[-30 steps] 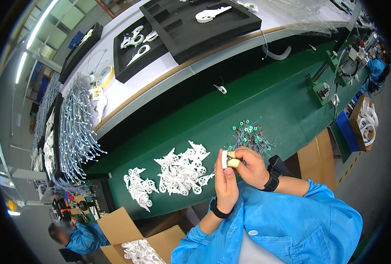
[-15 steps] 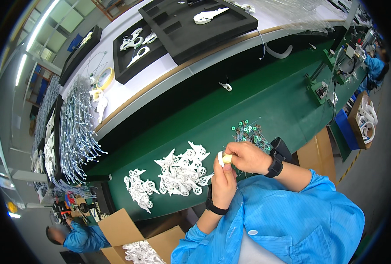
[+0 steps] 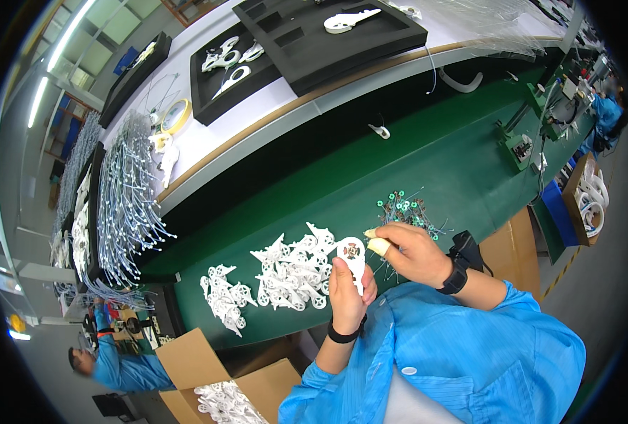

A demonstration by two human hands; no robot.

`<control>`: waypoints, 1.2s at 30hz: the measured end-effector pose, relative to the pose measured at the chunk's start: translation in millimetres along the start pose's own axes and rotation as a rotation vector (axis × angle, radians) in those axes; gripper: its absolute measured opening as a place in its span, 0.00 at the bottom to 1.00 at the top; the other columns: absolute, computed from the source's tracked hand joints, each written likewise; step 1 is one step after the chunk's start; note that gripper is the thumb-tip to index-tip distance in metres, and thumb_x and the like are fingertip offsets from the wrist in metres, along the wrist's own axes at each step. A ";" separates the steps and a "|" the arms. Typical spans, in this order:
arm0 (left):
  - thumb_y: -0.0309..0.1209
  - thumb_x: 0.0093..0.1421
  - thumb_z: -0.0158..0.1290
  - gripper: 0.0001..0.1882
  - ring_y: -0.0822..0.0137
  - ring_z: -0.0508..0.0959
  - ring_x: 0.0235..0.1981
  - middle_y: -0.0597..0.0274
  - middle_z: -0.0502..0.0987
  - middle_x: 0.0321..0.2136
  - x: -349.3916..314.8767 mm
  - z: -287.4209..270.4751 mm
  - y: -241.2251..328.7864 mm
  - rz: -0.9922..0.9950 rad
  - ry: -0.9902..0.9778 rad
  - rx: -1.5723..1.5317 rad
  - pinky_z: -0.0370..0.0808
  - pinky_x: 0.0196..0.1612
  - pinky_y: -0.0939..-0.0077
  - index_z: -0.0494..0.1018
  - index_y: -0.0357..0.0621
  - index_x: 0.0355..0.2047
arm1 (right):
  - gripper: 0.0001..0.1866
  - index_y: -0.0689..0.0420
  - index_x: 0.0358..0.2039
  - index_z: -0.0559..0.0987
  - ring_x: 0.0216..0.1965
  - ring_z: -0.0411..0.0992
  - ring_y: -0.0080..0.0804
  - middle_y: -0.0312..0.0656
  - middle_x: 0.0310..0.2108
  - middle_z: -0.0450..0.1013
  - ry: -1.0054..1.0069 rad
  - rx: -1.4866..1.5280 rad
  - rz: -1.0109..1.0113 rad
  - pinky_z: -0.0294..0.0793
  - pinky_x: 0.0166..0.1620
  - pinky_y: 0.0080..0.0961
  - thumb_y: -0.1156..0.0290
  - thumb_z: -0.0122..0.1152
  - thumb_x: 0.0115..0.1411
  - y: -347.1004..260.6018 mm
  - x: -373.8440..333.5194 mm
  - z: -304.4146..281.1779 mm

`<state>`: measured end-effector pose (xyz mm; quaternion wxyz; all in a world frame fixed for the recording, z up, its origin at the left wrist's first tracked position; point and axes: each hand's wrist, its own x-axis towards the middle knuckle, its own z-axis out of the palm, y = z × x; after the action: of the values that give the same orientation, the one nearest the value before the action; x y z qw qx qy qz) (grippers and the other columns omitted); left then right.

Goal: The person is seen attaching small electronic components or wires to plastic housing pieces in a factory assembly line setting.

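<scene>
My left hand (image 3: 349, 297) is closed around a white plastic housing (image 3: 361, 271), held upright above the table's near side. Its round head faces up and has a copper-coloured, coil-like round part (image 3: 351, 249) seated in it; the narrow end runs down between my fingers. My right hand (image 3: 416, 256), with yellow finger covers on thumb and forefinger, is just right of the housing and apart from it. Those two fingertips are separated, and I see nothing held between them. Left of my hands lie piles of similar white housings (image 3: 293, 272). Beyond my right hand is a heap of small wired coils with green parts (image 3: 404, 208).
A green table (image 3: 462, 169) runs under a raised white shelf bearing black foam trays (image 3: 342, 53) and a tape roll (image 3: 176, 116). Bundled wires (image 3: 126, 205) hang at left. An open carton (image 3: 194, 360) stands near-left, a green fixture (image 3: 515, 145) far right. A co-worker (image 3: 119, 360) is at left.
My right hand has drawn away from my left, to the right. The housing has turned, so its round face with the coil-like part now shows. The co-worker at left has shifted.
</scene>
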<state>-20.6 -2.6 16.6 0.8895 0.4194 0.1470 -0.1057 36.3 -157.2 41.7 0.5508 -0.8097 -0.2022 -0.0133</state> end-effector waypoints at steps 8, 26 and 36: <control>0.51 0.70 0.28 0.26 0.77 0.59 0.10 0.65 0.63 0.16 -0.4 -2.5 -4.6 0.014 -0.005 0.118 0.56 0.11 0.83 0.62 0.39 0.43 | 0.13 0.64 0.41 0.75 0.37 0.70 0.44 0.46 0.36 0.69 -0.203 0.007 -0.087 0.71 0.41 0.32 0.81 0.54 0.54 1.3 5.6 7.4; 0.46 0.71 0.29 0.22 0.78 0.63 0.10 0.67 0.65 0.16 35.6 -87.6 -41.7 0.012 0.115 0.290 0.58 0.10 0.85 0.64 0.42 0.41 | 0.11 0.64 0.40 0.69 0.30 0.72 0.40 0.47 0.35 0.68 -0.157 0.010 0.213 0.73 0.34 0.31 0.77 0.57 0.57 64.0 9.8 107.2; 0.29 0.59 0.53 0.19 0.53 0.75 0.28 0.48 0.74 0.28 98.5 -195.0 -62.4 0.429 0.325 1.302 0.71 0.32 0.62 0.68 0.33 0.50 | 0.20 0.63 0.44 0.66 0.34 0.74 0.37 0.48 0.37 0.72 0.117 0.121 0.592 0.73 0.38 0.30 0.70 0.61 0.55 195.7 83.5 107.9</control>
<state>18.3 103.6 -180.5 0.4255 0.8968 0.0990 0.0694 158.2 -95.2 -153.8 0.5887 -0.7969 0.0743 0.1134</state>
